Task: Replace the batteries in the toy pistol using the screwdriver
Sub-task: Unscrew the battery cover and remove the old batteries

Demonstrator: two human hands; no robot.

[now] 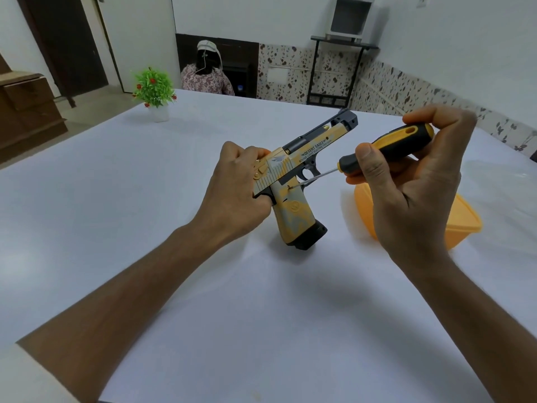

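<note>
Left hand (232, 181): curled round the rear of the toy pistol's slide, fingers wrapped over the top and far side, thumb side toward the camera; grips the pistol and props it up.
Right hand (418, 181): closed round the screwdriver's handle, thumb pressed on the near end by the shaft, remaining fingers folded over the top and back of the handle.
Toy pistol (299, 181): yellow, grey and black; muzzle aimed up and away to the right, base of the grip resting on the tabletop; printed lettering along the slide facing the camera.
Pistol relative to hands: rear end inside the left hand; right hand off to the right, apart from the pistol, linked to it only by the screwdriver shaft.
Screwdriver (386, 146): yellow-and-black handle, thin metal shaft slanting down and left; tip set against the side of the pistol at the top of the grip, just behind the trigger guard.
Tabletop (145, 228): white covering, carrying the pistol's butt.
Orange container (462, 225): on the tabletop under and behind the right hand, partly hidden by it.
Potted plant (154, 91): green leaves with red bits, white pot, near the far left edge of the tabletop.
Person (206, 74): seated beyond the far edge, back turned.
</note>
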